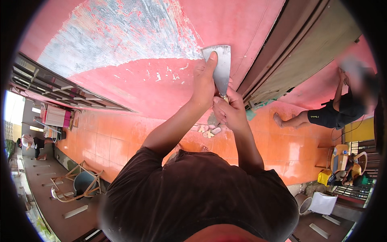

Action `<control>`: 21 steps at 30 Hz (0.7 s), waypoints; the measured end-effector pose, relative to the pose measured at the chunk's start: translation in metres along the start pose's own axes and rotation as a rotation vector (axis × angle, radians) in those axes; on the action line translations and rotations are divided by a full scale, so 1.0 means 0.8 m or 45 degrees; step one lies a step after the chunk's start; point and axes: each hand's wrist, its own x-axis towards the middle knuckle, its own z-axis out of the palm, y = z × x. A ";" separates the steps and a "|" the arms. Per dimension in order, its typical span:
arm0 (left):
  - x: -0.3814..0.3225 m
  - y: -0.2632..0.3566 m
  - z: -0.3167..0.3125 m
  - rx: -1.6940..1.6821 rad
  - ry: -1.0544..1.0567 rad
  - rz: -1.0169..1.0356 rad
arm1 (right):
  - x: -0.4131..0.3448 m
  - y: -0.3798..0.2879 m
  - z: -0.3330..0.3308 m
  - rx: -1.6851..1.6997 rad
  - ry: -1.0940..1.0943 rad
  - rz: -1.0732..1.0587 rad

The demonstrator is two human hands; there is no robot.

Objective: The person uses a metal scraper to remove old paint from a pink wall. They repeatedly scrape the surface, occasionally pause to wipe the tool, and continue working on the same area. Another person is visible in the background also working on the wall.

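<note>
A wide metal putty knife (223, 68) is held up against a pink painted wall (145, 90). My left hand (205, 80) grips its blade, the thumb lying flat on the metal and the fingers hidden behind. Lower down, my right hand (231, 110) is closed around the handle, of which only a short bit near the ferrule shows. The blade's broad edge points up and lies at the right border of a large scraped patch (121, 33), where grey-white shows through the pink. Small chipped spots dot the paint below the patch.
A brown door frame (269, 45) runs along the wall at right. Beyond it a person in dark clothes (332, 110) works at the wall. Slippers (208, 130) lie on the orange tiled floor (121, 145). A barred window (66, 87) and a bucket (85, 183) in a wooden frame are at left.
</note>
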 end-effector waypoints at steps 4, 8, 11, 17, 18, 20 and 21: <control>-0.016 -0.012 0.003 0.047 0.017 -0.131 | -0.029 0.008 0.001 0.078 0.043 0.068; -0.018 -0.017 -0.004 0.023 0.017 -0.133 | -0.033 0.010 0.010 0.069 0.118 0.056; -0.014 -0.016 -0.004 0.062 0.025 -0.122 | -0.028 0.009 0.005 0.073 0.074 0.057; -0.012 -0.023 -0.004 0.103 0.041 -0.074 | -0.024 0.008 0.000 0.047 0.064 0.033; -0.016 -0.019 -0.001 0.123 0.066 -0.068 | -0.026 0.005 -0.003 0.025 0.033 0.056; -0.016 -0.022 0.000 0.133 0.069 -0.047 | -0.026 0.005 -0.006 0.004 0.028 0.041; -0.009 -0.027 -0.002 0.125 0.045 -0.028 | -0.021 0.007 -0.006 0.005 0.050 -0.003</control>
